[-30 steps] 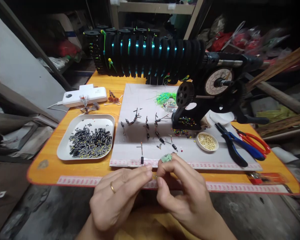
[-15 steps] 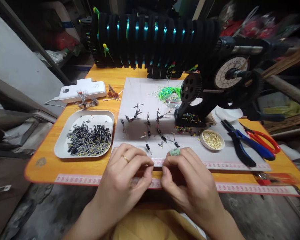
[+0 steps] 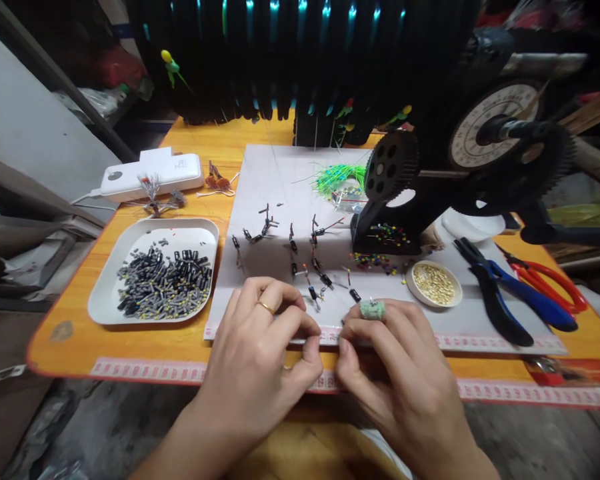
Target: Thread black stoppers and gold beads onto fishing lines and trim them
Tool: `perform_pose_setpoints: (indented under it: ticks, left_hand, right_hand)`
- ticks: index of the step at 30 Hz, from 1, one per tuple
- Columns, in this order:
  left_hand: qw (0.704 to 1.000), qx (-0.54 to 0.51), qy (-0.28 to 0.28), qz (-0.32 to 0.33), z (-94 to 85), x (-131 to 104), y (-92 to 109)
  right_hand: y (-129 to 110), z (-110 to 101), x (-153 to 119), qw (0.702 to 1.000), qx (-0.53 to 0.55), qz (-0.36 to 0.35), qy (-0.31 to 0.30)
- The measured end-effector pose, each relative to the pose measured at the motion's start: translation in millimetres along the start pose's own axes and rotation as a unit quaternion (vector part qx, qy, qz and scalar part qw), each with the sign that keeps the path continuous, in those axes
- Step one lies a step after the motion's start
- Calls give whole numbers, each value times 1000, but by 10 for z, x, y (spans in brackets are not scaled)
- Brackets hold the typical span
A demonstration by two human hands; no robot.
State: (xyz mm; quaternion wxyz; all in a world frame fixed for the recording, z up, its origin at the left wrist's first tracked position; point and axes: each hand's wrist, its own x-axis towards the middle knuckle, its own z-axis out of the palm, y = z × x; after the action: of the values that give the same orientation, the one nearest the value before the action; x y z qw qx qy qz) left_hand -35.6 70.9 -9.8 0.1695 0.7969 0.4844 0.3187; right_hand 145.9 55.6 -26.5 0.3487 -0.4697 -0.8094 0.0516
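Observation:
Both hands rest at the front edge of the pale board (image 3: 260, 167). My left hand (image 3: 265, 347), with a gold ring, has thumb and forefinger pinched together. Opposite it, my right hand (image 3: 395, 360) makes a similar pinch and wears a green wrap (image 3: 373, 309) on one finger. Whatever the fingertips hold is too small or hidden to make out. Just beyond them, small black cylinders with thin stems lie scattered on the board; one black cylinder (image 3: 355, 295) lies near my right fingers and another (image 3: 313, 293) between the hands.
A white tray (image 3: 96, 293) of grey and black pieces stands left. To the right are a dish of golden beads (image 3: 434, 283), blue-handled pliers (image 3: 510, 287) and red-handled pliers (image 3: 555, 280). A black geared machine (image 3: 390, 173) overhangs the back. A white power bank (image 3: 153, 175) sits back left.
The view has moved closer and tilted down. Both hands stay pinched and are slightly farther right in the picture. One black cylinder near them has shifted right among the others.

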Motion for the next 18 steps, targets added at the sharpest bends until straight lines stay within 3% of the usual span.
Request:
perform_pose_setpoints:
  ticks: [18]
  left_hand:
    - [998, 14, 43, -34, 104, 25, -14]
  right_hand:
    - [94, -19, -49, 1000, -21, 9, -10]
